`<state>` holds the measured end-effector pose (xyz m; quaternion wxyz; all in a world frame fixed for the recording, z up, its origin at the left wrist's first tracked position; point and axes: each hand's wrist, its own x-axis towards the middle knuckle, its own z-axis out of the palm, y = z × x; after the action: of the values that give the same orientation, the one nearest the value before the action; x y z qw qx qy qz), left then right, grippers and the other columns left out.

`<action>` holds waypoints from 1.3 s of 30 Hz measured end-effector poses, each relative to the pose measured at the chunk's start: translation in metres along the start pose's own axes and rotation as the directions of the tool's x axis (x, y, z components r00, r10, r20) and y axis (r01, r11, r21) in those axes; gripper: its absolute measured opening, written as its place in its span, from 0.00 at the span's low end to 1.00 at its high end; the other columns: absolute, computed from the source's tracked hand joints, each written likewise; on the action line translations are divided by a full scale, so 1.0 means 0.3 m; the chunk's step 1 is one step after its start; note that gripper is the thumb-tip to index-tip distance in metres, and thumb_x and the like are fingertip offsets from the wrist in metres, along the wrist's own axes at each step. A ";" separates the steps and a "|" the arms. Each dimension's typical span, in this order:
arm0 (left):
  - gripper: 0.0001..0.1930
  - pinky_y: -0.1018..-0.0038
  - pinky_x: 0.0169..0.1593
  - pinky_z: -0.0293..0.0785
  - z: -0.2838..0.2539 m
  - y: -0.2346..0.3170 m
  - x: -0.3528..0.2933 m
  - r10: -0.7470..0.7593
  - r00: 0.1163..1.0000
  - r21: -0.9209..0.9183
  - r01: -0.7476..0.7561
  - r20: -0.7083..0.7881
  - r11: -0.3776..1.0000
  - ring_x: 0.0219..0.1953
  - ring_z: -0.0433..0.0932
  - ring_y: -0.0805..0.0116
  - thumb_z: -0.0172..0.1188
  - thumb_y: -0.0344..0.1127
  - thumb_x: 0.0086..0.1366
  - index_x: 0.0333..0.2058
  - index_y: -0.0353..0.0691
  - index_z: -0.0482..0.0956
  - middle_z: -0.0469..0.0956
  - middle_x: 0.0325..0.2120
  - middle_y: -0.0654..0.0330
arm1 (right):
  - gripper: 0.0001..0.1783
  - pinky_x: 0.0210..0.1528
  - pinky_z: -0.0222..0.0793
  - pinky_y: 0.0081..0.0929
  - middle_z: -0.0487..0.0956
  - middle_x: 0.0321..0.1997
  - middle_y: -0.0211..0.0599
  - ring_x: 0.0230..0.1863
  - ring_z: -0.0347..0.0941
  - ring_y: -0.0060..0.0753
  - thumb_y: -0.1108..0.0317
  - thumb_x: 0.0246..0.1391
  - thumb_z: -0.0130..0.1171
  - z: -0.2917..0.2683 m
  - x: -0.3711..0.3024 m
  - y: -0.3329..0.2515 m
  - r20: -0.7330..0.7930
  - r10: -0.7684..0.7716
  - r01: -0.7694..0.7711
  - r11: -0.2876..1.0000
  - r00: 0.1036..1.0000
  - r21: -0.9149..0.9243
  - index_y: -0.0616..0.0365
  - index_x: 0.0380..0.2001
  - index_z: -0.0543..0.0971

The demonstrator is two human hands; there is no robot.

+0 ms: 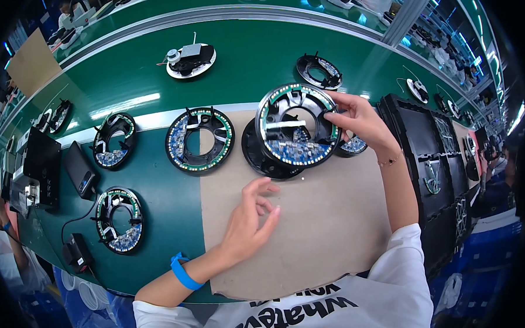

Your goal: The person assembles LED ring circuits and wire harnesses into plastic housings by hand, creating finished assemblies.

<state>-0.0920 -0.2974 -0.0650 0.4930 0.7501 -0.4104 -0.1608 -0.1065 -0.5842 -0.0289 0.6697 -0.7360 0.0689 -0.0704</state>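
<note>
My right hand (363,122) grips the right rim of a round, ring-shaped circuit board unit (298,154). Its black housing carries a blue board section and a row of small light squares, and it is tilted up above the brown cardboard sheet (312,225). Behind it, a black ring-shaped unit (274,170) is partly covered. Another such unit (353,147) shows partly beneath my right wrist. My left hand (249,222) hovers over the cardboard, empty, with fingers bent and apart. A blue strap (183,272) circles my left wrist.
Similar ring units (177,141) stand to the left, with one (330,80) farther back. A white disc with a motor-like part (190,67) lies beyond. Black trays (413,135) line the right; a black box (42,166) and adapter (77,252) with cable sit left.
</note>
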 end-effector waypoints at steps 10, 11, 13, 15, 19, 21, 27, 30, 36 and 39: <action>0.47 0.64 0.53 0.69 -0.002 0.006 0.002 0.088 0.990 -0.009 -0.090 -0.112 0.996 0.55 0.65 0.54 0.64 0.32 0.54 0.61 0.34 0.36 0.47 0.61 0.47 | 0.29 0.17 0.63 0.12 0.78 0.31 0.30 0.18 0.68 0.11 0.75 0.50 0.60 0.065 -0.165 0.047 0.288 0.099 -0.117 0.992 0.953 0.047 0.61 0.57 0.67; 0.46 0.63 0.56 0.69 0.009 -0.027 -0.008 0.012 0.993 -0.130 -0.028 -0.121 0.991 0.57 0.64 0.54 0.64 0.32 0.54 0.62 0.36 0.40 0.52 0.59 0.47 | 0.31 0.17 0.64 0.13 0.78 0.29 0.30 0.18 0.69 0.11 0.75 0.50 0.60 0.073 -0.168 0.049 0.327 0.110 -0.125 0.992 0.939 0.025 0.61 0.58 0.66; 0.43 0.64 0.55 0.69 -0.004 -0.002 0.005 -0.054 0.998 -0.192 0.047 -0.034 0.980 0.56 0.64 0.55 0.64 0.32 0.54 0.62 0.37 0.45 0.54 0.58 0.47 | 0.32 0.18 0.66 0.13 0.78 0.27 0.31 0.17 0.70 0.13 0.75 0.49 0.61 0.072 -0.174 0.043 0.359 0.149 -0.141 0.989 0.921 -0.050 0.60 0.59 0.65; 0.35 0.68 0.52 0.70 -0.009 0.020 0.010 -0.100 0.995 -0.271 0.097 0.002 0.958 0.55 0.66 0.58 0.63 0.32 0.54 0.60 0.39 0.57 0.62 0.54 0.49 | 0.33 0.18 0.66 0.13 0.78 0.26 0.31 0.17 0.70 0.14 0.76 0.48 0.62 0.061 -0.155 0.020 0.374 0.154 -0.129 0.987 0.915 -0.091 0.59 0.59 0.65; 0.35 0.66 0.54 0.66 -0.015 -0.002 0.009 0.018 0.999 -0.116 -0.021 -0.027 0.993 0.53 0.68 0.54 0.63 0.34 0.54 0.59 0.39 0.59 0.64 0.52 0.46 | 0.30 0.23 0.68 0.16 0.76 0.25 0.30 0.20 0.73 0.17 0.75 0.42 0.64 -0.020 -0.002 -0.014 0.462 -0.056 0.148 0.975 0.885 -0.166 0.58 0.54 0.72; 0.35 0.65 0.55 0.65 -0.023 0.010 0.004 0.038 0.999 -0.008 -0.039 -0.011 0.999 0.53 0.68 0.52 0.63 0.36 0.54 0.59 0.40 0.59 0.64 0.52 0.46 | 0.29 0.30 0.69 0.22 0.76 0.27 0.32 0.28 0.75 0.25 0.73 0.41 0.63 -0.039 0.126 -0.019 0.193 -0.196 0.255 0.897 0.961 -0.361 0.58 0.51 0.73; 0.33 0.63 0.58 0.60 -0.022 0.013 -0.007 0.118 0.993 0.113 -0.120 0.023 0.986 0.55 0.65 0.49 0.63 0.39 0.55 0.59 0.40 0.61 0.64 0.52 0.46 | 0.33 0.46 0.66 0.44 0.72 0.49 0.41 0.47 0.68 0.49 0.71 0.37 0.60 -0.029 0.368 0.184 -0.018 -0.349 0.065 0.224 0.937 -0.972 0.49 0.53 0.70; 0.34 0.62 0.59 0.60 -0.013 -0.001 -0.007 0.109 0.993 0.070 -0.112 0.041 0.991 0.57 0.63 0.48 0.61 0.40 0.56 0.60 0.42 0.58 0.62 0.53 0.46 | 0.24 0.42 0.65 0.43 0.79 0.35 0.37 0.45 0.69 0.48 0.71 0.35 0.59 0.009 0.391 0.203 -0.021 -0.422 0.043 0.142 0.906 -0.989 0.51 0.42 0.73; 0.34 0.60 0.59 0.59 -0.024 0.014 -0.019 0.113 0.993 0.045 -0.115 0.042 0.992 0.57 0.61 0.47 0.60 0.38 0.58 0.61 0.45 0.56 0.59 0.56 0.46 | 0.18 0.39 0.65 0.42 0.78 0.31 0.37 0.37 0.71 0.45 0.73 0.34 0.66 0.022 0.366 0.138 0.008 -0.451 0.174 0.327 0.893 -0.929 0.56 0.34 0.74; 0.34 0.60 0.59 0.59 -0.024 0.012 -0.023 0.104 0.994 0.025 -0.105 0.043 0.994 0.58 0.61 0.46 0.60 0.38 0.57 0.61 0.45 0.55 0.59 0.56 0.46 | 0.16 0.41 0.68 0.38 0.78 0.31 0.36 0.38 0.72 0.38 0.75 0.38 0.64 0.001 0.324 0.114 0.017 -0.465 0.243 0.430 0.885 -0.870 0.58 0.35 0.75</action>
<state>-0.0931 -0.2884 -0.0596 0.4818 0.7307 -0.4616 -0.1446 -0.0112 -0.6060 -0.0618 0.1775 -0.9517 0.0126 -0.2500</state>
